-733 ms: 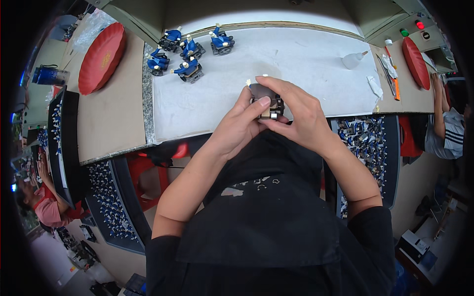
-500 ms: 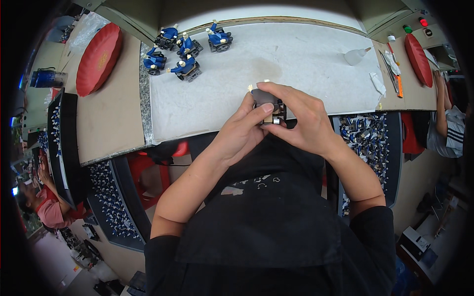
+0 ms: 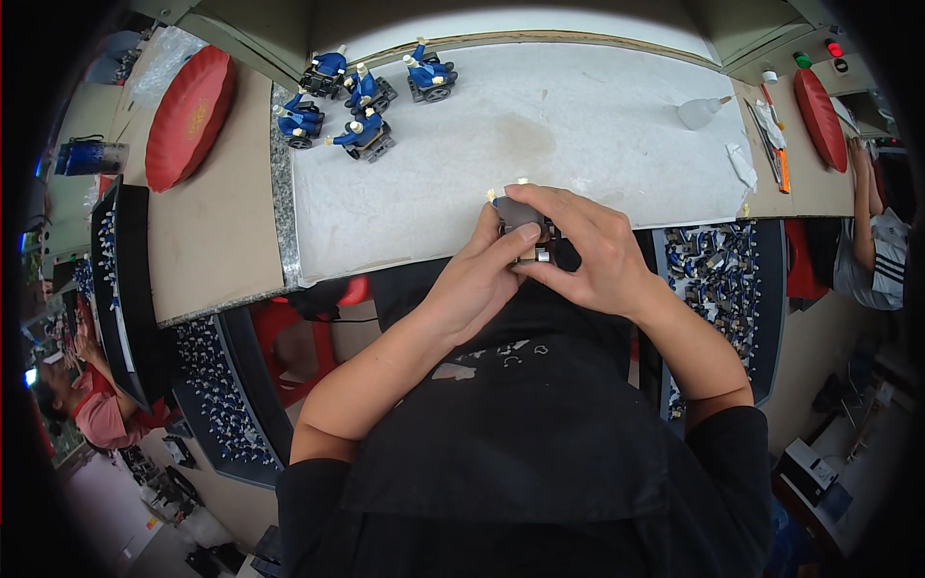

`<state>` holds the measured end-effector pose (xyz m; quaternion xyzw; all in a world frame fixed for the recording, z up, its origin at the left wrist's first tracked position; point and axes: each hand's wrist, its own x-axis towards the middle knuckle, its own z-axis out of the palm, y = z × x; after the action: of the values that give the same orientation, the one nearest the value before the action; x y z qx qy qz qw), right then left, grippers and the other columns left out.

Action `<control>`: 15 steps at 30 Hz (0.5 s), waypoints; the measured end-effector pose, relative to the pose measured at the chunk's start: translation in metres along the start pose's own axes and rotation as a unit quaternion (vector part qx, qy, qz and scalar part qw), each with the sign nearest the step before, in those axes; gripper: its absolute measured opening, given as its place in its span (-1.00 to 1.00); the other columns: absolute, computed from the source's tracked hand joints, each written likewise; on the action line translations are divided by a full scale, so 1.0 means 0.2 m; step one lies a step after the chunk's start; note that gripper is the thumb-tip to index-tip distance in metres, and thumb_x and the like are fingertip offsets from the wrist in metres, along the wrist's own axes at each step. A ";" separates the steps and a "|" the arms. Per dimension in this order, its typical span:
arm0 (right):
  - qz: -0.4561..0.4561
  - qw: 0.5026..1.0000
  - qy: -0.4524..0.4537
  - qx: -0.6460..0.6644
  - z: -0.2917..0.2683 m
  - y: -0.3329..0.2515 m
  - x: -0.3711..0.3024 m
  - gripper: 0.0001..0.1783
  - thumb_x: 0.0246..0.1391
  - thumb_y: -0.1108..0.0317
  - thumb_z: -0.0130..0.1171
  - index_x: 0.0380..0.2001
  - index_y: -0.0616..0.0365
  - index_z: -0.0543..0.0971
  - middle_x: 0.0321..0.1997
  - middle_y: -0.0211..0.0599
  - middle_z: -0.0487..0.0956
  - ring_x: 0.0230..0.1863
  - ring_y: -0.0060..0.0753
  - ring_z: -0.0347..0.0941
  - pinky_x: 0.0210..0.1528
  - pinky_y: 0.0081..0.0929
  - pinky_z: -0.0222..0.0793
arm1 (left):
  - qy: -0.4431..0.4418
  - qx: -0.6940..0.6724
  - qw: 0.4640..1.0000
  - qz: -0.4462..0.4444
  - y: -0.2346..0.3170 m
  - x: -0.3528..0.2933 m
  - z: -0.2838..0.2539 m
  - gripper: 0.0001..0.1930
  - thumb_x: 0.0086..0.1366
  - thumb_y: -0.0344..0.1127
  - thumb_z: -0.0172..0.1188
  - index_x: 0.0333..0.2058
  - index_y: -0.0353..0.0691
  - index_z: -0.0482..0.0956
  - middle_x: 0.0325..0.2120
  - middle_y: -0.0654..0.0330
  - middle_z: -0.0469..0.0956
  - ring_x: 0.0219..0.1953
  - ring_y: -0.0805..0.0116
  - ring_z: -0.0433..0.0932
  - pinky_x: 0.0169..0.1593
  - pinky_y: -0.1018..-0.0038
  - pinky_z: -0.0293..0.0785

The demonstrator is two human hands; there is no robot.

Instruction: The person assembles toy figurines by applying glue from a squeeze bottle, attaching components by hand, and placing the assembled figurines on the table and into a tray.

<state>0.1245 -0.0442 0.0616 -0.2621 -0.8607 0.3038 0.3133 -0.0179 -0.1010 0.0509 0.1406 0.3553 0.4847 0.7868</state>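
Observation:
Close to my body, at the near edge of the white work surface [image 3: 414,207], both hands are closed round one small wheelchair figure [image 3: 521,215]. Its dark grey back faces me, and pale bits stick out at its top. My left hand [image 3: 482,275] grips it from the left, thumb lying across the back. From the right, my right hand [image 3: 599,246] curls its fingers over the top, with the thumb low by a dark wheel. The figure's front is hidden. Several blue figures in wheelchairs [image 3: 364,133] stand at the far left of the surface.
A white squeeze bottle [image 3: 700,113] lies at the far right, near an orange-handled cutter [image 3: 782,171]. Red oval trays [image 3: 191,120] flank the bench. Below it, dark bins of small parts [image 3: 217,395] and of figures [image 3: 718,299] stand either side. Other people work left and right.
Both hands, with the wheelchair figure between them, have shifted slightly nearer to my body. The grip looks much the same, and the figures on the bench stay put.

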 end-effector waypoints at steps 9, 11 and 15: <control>0.017 0.996 0.071 -0.052 0.05 -0.05 -0.02 -0.30 -0.44 0.41 0.34 -0.07 0.19 0.36 -0.17 -0.13 0.49 -0.24 -0.13 0.47 -0.25 -0.39 0.43 | -0.117 -0.035 0.992 0.041 -0.04 0.00 -0.12 -0.48 0.26 -0.08 -0.06 0.10 -0.16 0.03 -0.07 0.14 0.25 0.01 0.29 0.29 0.09 0.30 0.22; 0.029 0.995 0.074 -0.063 0.07 -0.07 -0.01 -0.30 -0.44 0.41 0.35 -0.08 0.20 0.36 -0.19 -0.13 0.49 -0.25 -0.14 0.48 -0.26 -0.39 0.43 | -0.136 -0.104 0.982 0.076 -0.07 -0.01 -0.13 -0.41 0.22 -0.11 0.01 0.13 -0.17 0.00 -0.03 0.09 0.24 0.02 0.20 0.30 0.12 0.27 0.21; 0.051 0.993 0.078 -0.072 0.04 -0.11 0.00 -0.27 -0.45 0.41 0.35 -0.06 0.20 0.34 -0.28 -0.17 0.48 -0.28 -0.17 0.44 -0.26 -0.39 0.40 | -0.173 -0.050 0.979 0.101 -0.07 -0.04 -0.15 -0.34 0.17 -0.21 0.08 0.16 -0.18 -0.04 0.00 0.04 0.23 0.03 0.14 0.31 0.12 0.23 0.22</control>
<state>0.1121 -0.0617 0.0718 -0.3504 -0.8388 0.2346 0.3442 -0.0312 -0.1187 0.0246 0.2180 0.1736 0.5470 0.7894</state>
